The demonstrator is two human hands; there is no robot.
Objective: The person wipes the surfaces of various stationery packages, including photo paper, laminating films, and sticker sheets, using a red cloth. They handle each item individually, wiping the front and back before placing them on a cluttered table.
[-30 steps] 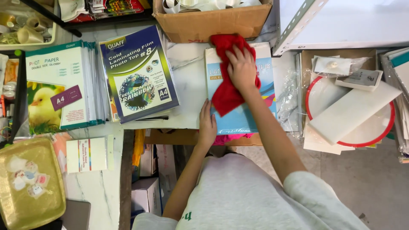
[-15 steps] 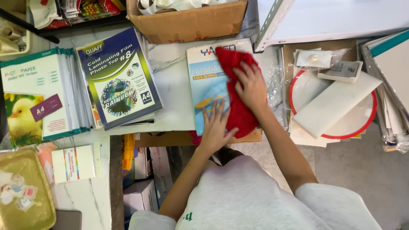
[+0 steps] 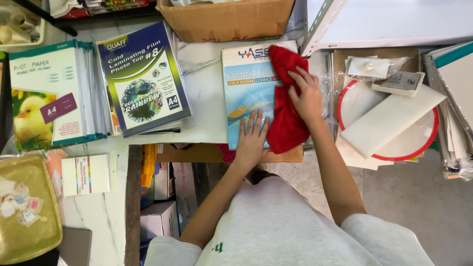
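Observation:
A light blue pack of laminating sheets [image 3: 246, 88] lies flat on the white counter [image 3: 204, 93]. My left hand [image 3: 252, 140] rests flat on its lower part with fingers spread. My right hand [image 3: 306, 96] presses a red cloth [image 3: 283, 113] onto the pack's right side. The cloth covers the pack's right edge from top to bottom.
A dark blue pack of laminating film [image 3: 144, 76] and a stack of photo paper packs [image 3: 51, 93] lie to the left. A cardboard box [image 3: 229, 19] stands behind. A round red-rimmed plate with white boards [image 3: 389, 118] lies to the right. A yellow tray [image 3: 24, 207] sits at lower left.
My right hand has dragged the red cloth down and to the right across the pack. My left hand moved from the pack's bottom edge onto its surface, fingers spread.

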